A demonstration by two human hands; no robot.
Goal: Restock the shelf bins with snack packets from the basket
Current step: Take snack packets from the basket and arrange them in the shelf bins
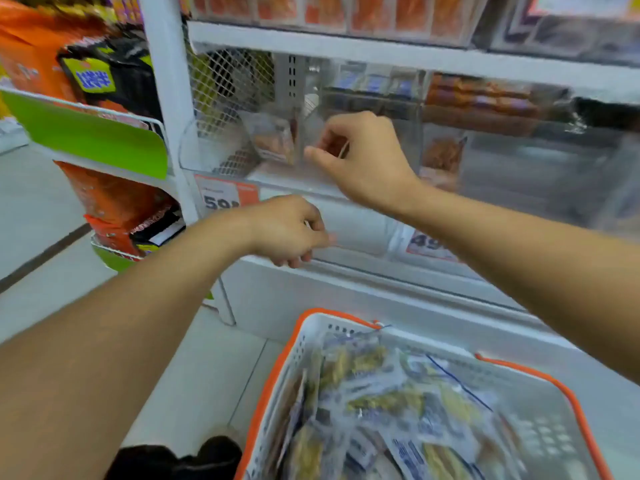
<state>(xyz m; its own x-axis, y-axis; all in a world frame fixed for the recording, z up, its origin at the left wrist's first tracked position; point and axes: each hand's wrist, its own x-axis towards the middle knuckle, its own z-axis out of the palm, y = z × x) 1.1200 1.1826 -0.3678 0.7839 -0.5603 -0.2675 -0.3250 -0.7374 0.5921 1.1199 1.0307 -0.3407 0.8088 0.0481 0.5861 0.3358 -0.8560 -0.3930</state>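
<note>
basket (304,341): full of packets (374,403), light, crinkly, slippery; best pinched by an edge seam.
left hand (287,230): curled, contents unclear.
right hand (360,157): curled at bin (221,147), hold unclear.

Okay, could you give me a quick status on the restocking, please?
Both hands at the clear plastic shelf bin, right hand at its rim, left hand curled below. White orange-rimmed basket still full of snack packets. Nothing blocking.

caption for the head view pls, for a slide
Both hands, left and right, reach to the clear shelf bins above a basket of snack packets.
</note>
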